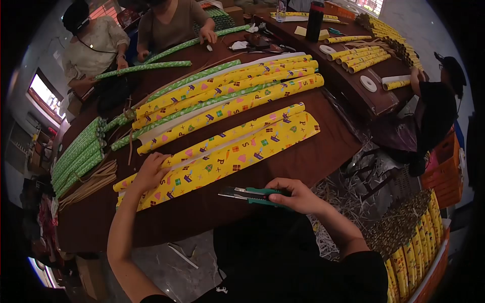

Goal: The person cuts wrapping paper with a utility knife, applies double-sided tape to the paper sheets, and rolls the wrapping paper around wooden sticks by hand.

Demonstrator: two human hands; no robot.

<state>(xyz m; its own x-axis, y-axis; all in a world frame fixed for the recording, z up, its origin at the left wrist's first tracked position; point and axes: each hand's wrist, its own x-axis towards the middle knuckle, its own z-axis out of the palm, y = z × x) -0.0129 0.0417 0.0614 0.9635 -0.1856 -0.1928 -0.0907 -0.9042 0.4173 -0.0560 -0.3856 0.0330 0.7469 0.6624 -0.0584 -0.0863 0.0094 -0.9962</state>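
right hand (299, 197) hides rear of green cutter (252, 195); left hand (152, 171) covers part of yellow sheet (242, 155); bottom edge crops lower crate (437, 265).

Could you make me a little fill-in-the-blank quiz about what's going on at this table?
1. The right hand holds a cutting tool with a ____ handle.
2. The left hand touches a patterned sheet with a ____ background.
3. The black bottle on the other table stands ____ instead of lying on its side.

Missing words: green; yellow; upright.
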